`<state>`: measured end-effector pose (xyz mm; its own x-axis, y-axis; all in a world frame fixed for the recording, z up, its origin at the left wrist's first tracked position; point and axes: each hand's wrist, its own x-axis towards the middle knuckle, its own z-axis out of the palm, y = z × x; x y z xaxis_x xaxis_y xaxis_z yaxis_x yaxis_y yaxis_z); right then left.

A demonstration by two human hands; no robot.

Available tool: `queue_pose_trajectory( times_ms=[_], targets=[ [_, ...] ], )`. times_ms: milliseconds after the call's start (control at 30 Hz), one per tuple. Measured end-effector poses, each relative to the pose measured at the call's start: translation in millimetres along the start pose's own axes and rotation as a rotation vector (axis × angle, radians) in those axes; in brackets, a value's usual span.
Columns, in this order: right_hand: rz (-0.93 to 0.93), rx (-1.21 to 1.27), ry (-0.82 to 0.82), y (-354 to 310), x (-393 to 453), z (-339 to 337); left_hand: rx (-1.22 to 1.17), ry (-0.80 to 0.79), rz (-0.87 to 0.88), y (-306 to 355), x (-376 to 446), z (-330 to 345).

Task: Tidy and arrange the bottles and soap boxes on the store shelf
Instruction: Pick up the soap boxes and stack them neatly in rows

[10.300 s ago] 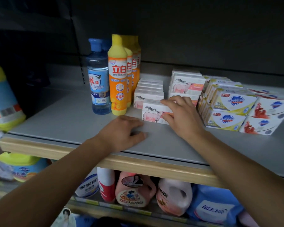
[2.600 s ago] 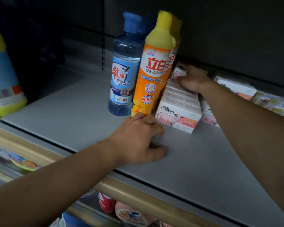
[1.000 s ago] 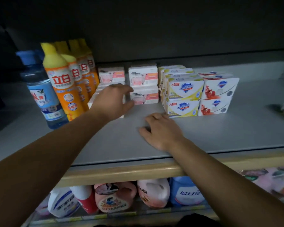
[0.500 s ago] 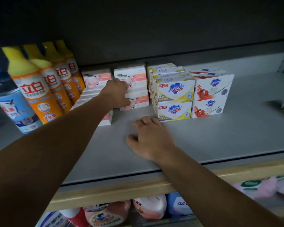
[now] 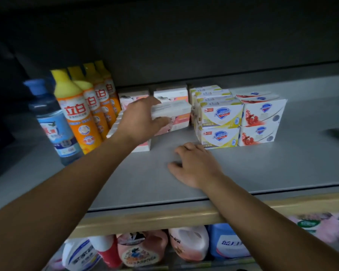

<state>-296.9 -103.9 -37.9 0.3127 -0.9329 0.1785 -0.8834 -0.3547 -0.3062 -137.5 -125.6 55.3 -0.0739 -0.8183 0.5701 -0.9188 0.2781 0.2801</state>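
I read "立白" in white characters on the orange bottles point(image 5: 77, 116) at the shelf's left end. The yellow soap boxes point(image 5: 220, 116) show a shield logo, its wording too blurred.

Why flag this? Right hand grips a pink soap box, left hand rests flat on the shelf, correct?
Not quite: the hands are swapped. The head view shows the left hand gripping the pink soap box, while the right hand rests flat on the shelf.
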Motion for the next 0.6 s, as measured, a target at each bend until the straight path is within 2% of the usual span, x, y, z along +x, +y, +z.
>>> queue_pose_trajectory(
  times_ms=[100, 200, 267, 367, 467, 600],
  targets=[
    [0.012, 0.053, 0.034, -1, -1, -4, -0.188, 0.030, -0.076, -13, -35, -20],
    [-0.020, 0.335, 0.088, -3, -4, -12, -0.488, -0.008, -0.274, -30, -67, -28],
    [-0.112, 0.582, 0.017, -7, -9, -14, -0.746, -0.059, -0.427, -38, -83, -26],
    [-0.227, 0.732, -0.089, -18, -13, -10, -1.090, -0.140, -0.598, -45, -98, -24],
    [-0.269, 0.830, -0.056, -26, -10, -7, -1.332, -0.188, -0.669, -51, -108, -21],
    [-0.259, 0.835, -0.004, -29, -7, 2, -1.415, -0.144, -0.649, -56, -114, -14]
  ],
)
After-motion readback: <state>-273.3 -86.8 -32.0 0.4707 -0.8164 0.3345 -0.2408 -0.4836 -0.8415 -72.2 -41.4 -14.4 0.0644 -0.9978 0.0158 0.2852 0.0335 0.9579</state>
